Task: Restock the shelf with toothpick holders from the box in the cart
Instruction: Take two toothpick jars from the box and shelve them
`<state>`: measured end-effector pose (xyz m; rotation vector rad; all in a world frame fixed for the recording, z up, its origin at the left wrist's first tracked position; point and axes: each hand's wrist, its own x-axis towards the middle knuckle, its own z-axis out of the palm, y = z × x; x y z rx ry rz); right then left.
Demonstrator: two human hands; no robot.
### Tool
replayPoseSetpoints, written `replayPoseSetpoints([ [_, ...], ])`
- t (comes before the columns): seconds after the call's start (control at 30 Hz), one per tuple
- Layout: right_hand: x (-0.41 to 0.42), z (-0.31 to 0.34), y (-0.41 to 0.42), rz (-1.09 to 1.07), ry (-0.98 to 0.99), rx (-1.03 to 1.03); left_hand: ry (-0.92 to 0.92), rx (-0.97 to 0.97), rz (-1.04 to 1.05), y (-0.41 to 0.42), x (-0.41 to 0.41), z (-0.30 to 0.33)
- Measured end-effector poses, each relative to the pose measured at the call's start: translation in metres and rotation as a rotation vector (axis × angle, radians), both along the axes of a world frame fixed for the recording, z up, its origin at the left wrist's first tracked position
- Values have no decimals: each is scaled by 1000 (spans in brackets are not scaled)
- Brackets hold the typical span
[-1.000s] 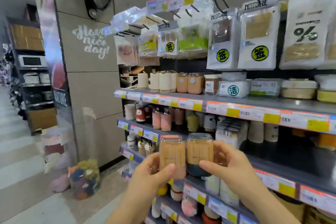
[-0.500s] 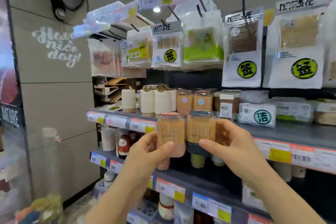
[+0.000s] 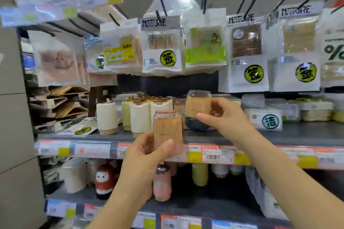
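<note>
My left hand [image 3: 147, 156] grips a clear toothpick holder with a pink lid and base [image 3: 167, 130], held upright in front of the shelf's price rail. My right hand [image 3: 221, 117] grips a second clear toothpick holder with a dark base [image 3: 198, 109], its bottom on or just above the grey shelf [image 3: 297, 134]. Behind it stand more toothpick holders [image 3: 178, 104], mostly hidden. The box and the cart are out of view.
White and green cylindrical holders [image 3: 141, 115] stand left of the dark-based one. Flat boxes [image 3: 266, 119] lie to its right. Hanging toothpick bags [image 3: 162, 46] crowd the space above the shelf. A lower shelf holds figurine-shaped holders [image 3: 105, 180]. A grey wall [image 3: 13, 117] bounds the left.
Both hands rose toward the upper shelf. My right hand moved its dark-based holder forward onto the shelf, apart from the pink one, which stays lower in my left hand.
</note>
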<state>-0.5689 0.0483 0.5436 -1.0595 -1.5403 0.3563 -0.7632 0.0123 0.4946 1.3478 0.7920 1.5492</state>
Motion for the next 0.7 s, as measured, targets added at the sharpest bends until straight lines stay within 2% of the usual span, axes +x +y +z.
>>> replayPoseSetpoints([
  [0.17,-15,-1,15,-123,-229,-63,-27,-26,-71,14,-12,-3],
  [0.33,-25,5,20,-198,-304,-143,-11,-28,-119,19,-15,-4],
  [0.57,-28,1,26,-273,-281,-158,10,-43,-123,21,-17,-6],
  [0.7,-30,2,23,-326,-346,-154,19,-38,-108,19,-16,-6],
])
